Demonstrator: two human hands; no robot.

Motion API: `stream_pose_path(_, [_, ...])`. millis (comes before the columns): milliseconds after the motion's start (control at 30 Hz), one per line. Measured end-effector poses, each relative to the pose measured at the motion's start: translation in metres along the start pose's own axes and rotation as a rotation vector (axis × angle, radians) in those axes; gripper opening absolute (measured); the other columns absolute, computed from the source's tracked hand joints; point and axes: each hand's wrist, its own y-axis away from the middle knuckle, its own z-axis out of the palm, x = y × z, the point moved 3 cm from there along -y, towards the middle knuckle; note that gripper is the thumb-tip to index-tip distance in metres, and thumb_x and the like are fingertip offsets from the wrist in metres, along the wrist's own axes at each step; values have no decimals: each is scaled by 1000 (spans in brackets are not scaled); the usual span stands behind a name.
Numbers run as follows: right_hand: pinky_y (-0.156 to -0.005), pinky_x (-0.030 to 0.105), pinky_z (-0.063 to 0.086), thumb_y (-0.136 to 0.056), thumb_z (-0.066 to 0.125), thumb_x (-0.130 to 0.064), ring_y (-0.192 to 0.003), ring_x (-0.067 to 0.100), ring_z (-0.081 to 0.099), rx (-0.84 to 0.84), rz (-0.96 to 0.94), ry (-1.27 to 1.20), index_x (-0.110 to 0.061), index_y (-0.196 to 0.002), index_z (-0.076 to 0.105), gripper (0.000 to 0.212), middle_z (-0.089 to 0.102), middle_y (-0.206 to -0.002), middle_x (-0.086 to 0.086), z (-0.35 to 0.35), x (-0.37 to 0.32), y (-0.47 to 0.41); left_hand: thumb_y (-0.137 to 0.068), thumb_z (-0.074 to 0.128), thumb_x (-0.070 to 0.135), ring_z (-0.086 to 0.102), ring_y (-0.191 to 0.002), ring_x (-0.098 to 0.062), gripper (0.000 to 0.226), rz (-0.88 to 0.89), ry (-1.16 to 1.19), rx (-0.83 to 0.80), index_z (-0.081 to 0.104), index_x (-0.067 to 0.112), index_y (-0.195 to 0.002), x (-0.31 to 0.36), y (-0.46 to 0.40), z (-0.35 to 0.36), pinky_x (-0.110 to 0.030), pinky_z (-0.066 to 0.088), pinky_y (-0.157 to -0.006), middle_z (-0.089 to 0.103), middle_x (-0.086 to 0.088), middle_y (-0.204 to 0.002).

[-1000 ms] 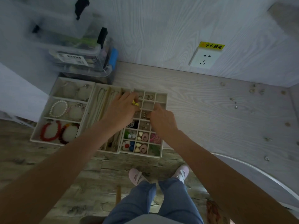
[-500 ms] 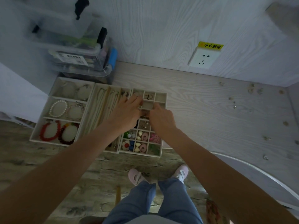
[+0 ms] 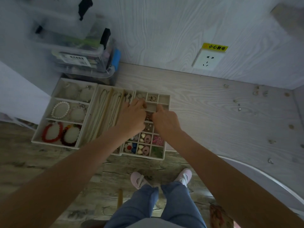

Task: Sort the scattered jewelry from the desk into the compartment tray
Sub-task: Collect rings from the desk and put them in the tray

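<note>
Both hands hover over the upper cells of the tray [image 3: 166,97], fingers curled downward; whether either grasps a piece cannot be told, since the fingertips are hidden or too small to read. The left hand [image 3: 131,117] lies over the tray's left column, its fingers at a cell in the second row. The right hand [image 3: 166,122] sits just beside it at 3 o'clock, thumb pointing to 12 o'clock at the same row. Lower cells hold coloured beads [image 3: 131,147] and pink pieces. At 9 o'clock from the tray stand a necklace tray [image 3: 105,112] and a bracelet tray [image 3: 54,96] with a pearl bracelet [image 3: 60,110] and red bracelets [image 3: 52,132]. Scattered jewelry [image 3: 239,109] lies on the desk [image 3: 213,120], well apart at 3 o'clock. Clear boxes [image 3: 82,60] stand at 11 o'clock; a socket [image 3: 208,60] is on the wall.
</note>
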Motion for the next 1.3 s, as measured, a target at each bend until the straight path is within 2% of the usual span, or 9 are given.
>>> stream_pose_path(267, [-69, 31, 38, -93, 46, -7, -97, 25, 57, -15, -2, 7, -11, -111, 62, 25, 43, -120, 11, 1, 2, 2, -83, 57, 10, 29, -127, -17, 34, -67, 115, -49, 64, 19, -115, 4, -2, 0, -34, 28, -99, 36, 3, -133])
stream_pose_path(400, [-68, 31, 38, -92, 47, -7, -95, 25, 57, -4, -9, -9, -12, -113, 62, 26, 44, -117, 10, 2, 2, 1, -84, 58, 11, 31, -127, -16, 30, 11, 33, 10, 66, 19, -112, 1, 3, -6, -32, 28, -100, 37, 3, -134])
stream_pose_path(533, [-68, 31, 39, -91, 48, -6, -95, 25, 58, 5, -3, 3, -10, -111, 62, 25, 43, -119, 11, 4, 3, 0, -79, 57, -1, 39, -120, -26, 32, 16, -1, 97, 68, 8, -108, -8, 5, -11, -39, 31, -99, 47, -7, -126])
stream_pose_path(667, [-67, 30, 38, -93, 47, -8, -92, 25, 58, 18, 1, -20, -14, -116, 60, 28, 44, -119, 10, 8, 3, -1, -79, 60, 3, 41, -117, -26, 41, 119, -14, 92, 67, 26, -114, -2, 7, -12, -38, 33, -94, 48, -8, -123])
stream_pose_path(833, [-69, 31, 44, -93, 50, -13, -90, 26, 61, 38, 94, -172, -29, -120, 63, 34, 50, -120, 5, 18, 12, -6, -89, 52, 12, 29, -130, -25, 47, 114, -70, 19, 52, 33, -131, -2, 8, -6, -38, 26, -104, 35, -7, -138])
stream_pose_path(900, [-75, 31, 44, -95, 45, -13, -98, 26, 60, 22, 130, -323, -34, -121, 62, 37, 51, -121, 4, 15, 21, -7, -87, 56, 11, 33, -126, -24, 48, 105, -44, 25, 54, 32, -130, -4, 8, -5, -37, 29, -102, 39, -6, -134])
stream_pose_path(967, [-73, 28, 42, -95, 46, -13, -97, 25, 60, 56, 156, -402, -31, -116, 66, 35, 53, -119, 4, 10, 31, -7, -85, 58, 10, 38, -119, -22, 44, 96, -15, 49, 59, 29, -125, -6, 10, -5, -35, 33, -98, 43, -4, -126])
stream_pose_path(1167, [-65, 29, 39, -95, 46, -14, -88, 26, 62, 24, 36, -104, -30, -119, 64, 33, 49, -113, 6, 6, 28, -4, -77, 69, 9, 44, -111, -24, 38, 128, -16, 75, 69, 27, -111, -7, 14, -4, -39, 38, -92, 50, -4, -115])
stream_pose_path(1300, [-64, 31, 40, -88, 52, -4, -87, 27, 62, -2, -38, 59, -16, -114, 64, 31, 47, -116, 9, 5, 14, -6, -86, 59, 16, 32, -127, -24, 38, 117, -62, -4, 61, 31, -122, -3, 13, -1, -38, 27, -104, 40, -4, -134])
